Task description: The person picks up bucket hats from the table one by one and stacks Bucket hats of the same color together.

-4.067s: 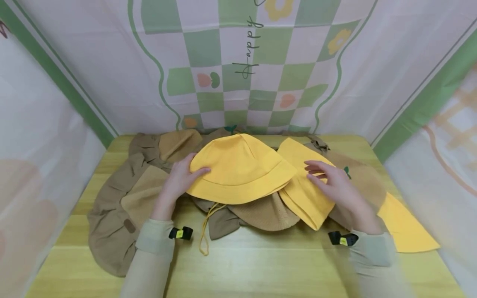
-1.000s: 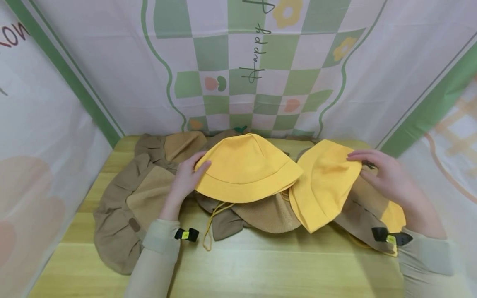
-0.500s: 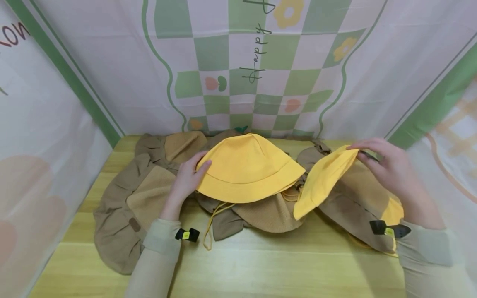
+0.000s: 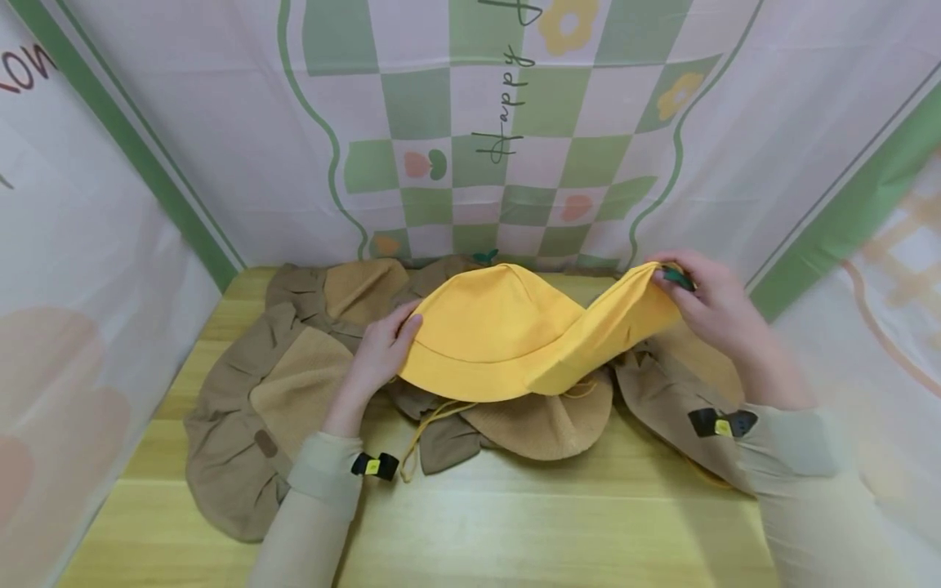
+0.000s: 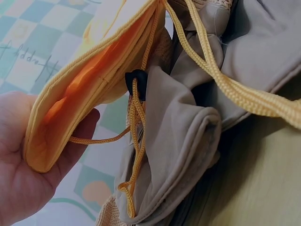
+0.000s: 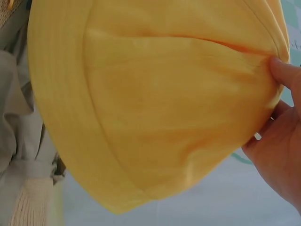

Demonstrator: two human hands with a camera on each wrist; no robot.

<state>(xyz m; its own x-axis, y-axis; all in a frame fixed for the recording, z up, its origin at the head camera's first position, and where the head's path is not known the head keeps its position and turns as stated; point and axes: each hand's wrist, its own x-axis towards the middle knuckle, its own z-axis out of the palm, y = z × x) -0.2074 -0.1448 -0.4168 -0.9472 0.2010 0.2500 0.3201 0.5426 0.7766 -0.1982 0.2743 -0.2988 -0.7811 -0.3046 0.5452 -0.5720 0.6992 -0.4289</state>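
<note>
My left hand grips the left end of a yellow bucket hat, thumb on the outside. In the left wrist view the hat's folded brim lies between thumb and fingers. A second yellow bucket hat slants up to the right, its lower end overlapping the first hat. By the crown, near a green leaf tab, my right hand pinches it. The right wrist view has this hat's crown hanging from thumb and fingers. A yellow cord with a black stopper dangles beside the left hand.
Brown and tan hats lie beneath and around: a ruffled one at left, one with a tan brim in the middle, another under the right arm. All rest on a wooden table before a printed cloth wall.
The right hand, earlier loose over the second yellow hat, has taken its crown, lifted it and brought it left over the first hat. The left hand keeps its grip, shifting slightly right.
</note>
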